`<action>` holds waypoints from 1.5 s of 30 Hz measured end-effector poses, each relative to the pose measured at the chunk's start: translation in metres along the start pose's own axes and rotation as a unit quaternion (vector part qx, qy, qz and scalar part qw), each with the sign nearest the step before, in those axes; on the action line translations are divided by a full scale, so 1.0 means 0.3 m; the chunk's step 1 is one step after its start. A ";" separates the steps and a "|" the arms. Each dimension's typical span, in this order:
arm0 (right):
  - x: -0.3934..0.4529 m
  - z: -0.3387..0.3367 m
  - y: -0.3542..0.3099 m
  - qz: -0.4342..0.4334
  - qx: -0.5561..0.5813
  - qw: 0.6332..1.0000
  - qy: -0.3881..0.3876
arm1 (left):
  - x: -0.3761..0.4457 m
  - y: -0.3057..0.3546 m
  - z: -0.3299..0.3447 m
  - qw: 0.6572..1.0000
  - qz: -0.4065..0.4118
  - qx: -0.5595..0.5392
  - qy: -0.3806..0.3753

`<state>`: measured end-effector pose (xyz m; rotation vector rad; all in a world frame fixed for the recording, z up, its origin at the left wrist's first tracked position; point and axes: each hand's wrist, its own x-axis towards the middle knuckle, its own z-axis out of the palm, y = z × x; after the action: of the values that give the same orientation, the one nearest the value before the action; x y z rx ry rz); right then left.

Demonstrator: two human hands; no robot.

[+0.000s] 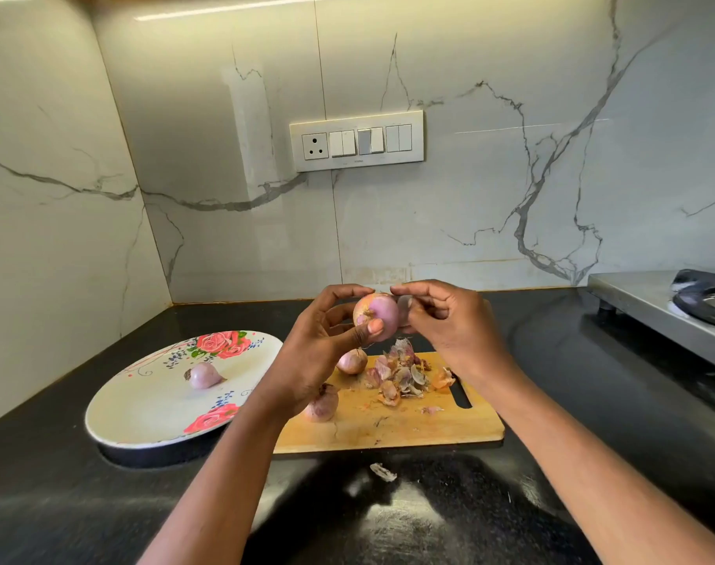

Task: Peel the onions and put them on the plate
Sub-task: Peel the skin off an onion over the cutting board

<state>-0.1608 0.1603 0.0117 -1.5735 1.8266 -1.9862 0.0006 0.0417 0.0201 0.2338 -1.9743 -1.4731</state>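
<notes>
While two unpeeled onions wait on the cutting board, the person is midway through peeling a third: the left hand holds the onion raised above the far edge of the board, thumb pressed on its near side and fingers curled over the top. Most of its surface shows bare and purple, with a patch of papery tan skin left on its left side. The right hand touches the onion's right side, its fingertips pinched on what looks like a loose strip of skin, though that detail is blurred. One peeled onion already lies on the flowered plate to the left, and a pile of skins sits at the middle of the board. One waiting onion lies just left of the pile, the other nearer, partly behind the left wrist. The next move probably calls for stripping the last tan patch, which means turning the onion in the left hand, then carrying it left to the plate.
</notes>
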 end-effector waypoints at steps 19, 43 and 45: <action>0.012 0.017 0.008 0.010 -0.001 0.999 -0.047 | 0.004 -0.012 0.023 0.999 -0.004 0.019 0.034; -0.008 -0.019 0.041 0.039 -0.196 0.971 -0.127 | 0.007 -0.015 0.001 0.997 -0.035 0.018 0.065; -0.016 -0.008 0.050 0.038 -0.250 0.953 -0.167 | 0.008 -0.020 0.004 0.996 -0.038 0.022 0.076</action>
<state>-0.1687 0.1602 -0.0021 -1.7736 2.2983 -1.1756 -0.0033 0.0392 0.0155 0.4311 -1.8956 -1.4160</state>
